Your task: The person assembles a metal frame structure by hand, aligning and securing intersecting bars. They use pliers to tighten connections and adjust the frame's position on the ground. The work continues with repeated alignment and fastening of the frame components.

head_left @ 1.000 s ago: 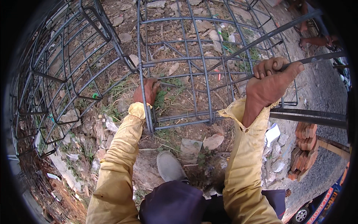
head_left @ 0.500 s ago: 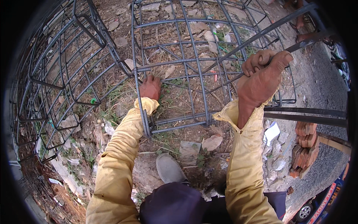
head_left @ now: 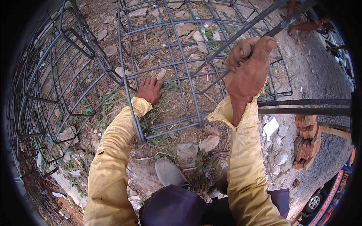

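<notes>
A cage of tied steel reinforcing bars stretches in front of me over rough ground. My left hand reaches inside its near left corner, fingers spread and palm down, low by the grass; whether it rests on soil or on a lower bar I cannot tell. Higher up and to the right, my right hand is closed in a fist, thumb pointing up, around a dark steel bar. That bar runs from the upper right through the fist and down among the cage bars. A second, similar bar slants alongside it.
Another rebar cage stands close on the left. Two dark bars jut out to the right, above stacked red bricks. Rubble and a white scrap lie nearby. Another person's limbs show at upper right; a vehicle stands lower right.
The cages and both hands now appear farther left in the view. My left hand's fingers, partly curled before, are stretched out. My right hand keeps its grip on the bar.
</notes>
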The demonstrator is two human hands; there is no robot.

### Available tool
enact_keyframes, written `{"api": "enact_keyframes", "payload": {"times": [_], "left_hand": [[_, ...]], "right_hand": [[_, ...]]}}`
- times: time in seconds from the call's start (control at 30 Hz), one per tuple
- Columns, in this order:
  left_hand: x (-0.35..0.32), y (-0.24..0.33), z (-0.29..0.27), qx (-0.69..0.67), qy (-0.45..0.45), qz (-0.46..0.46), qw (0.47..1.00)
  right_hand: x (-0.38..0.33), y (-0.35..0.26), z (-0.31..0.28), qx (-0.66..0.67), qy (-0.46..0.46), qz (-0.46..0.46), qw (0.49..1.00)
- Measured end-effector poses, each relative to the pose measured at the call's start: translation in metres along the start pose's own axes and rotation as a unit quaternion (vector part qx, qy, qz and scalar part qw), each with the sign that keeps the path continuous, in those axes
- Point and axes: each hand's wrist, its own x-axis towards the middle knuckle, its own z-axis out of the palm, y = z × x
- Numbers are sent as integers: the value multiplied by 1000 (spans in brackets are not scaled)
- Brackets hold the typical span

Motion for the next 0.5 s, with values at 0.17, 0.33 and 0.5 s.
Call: {"api": "enact_keyframes", "payload": {"times": [0.17, 0.33, 0.5], "left_hand": [[2, -11, 4, -8, 6, 64, 998], [1, -18, 14, 14, 14, 74, 997], [4, -15, 10, 18, -30, 68, 997]], "right_hand": [[-1, -1, 2, -10, 7, -4, 1000], [-8, -5, 4, 1, 31, -2, 1000], [-13, -4, -2, 18, 47, 6, 999]]}}
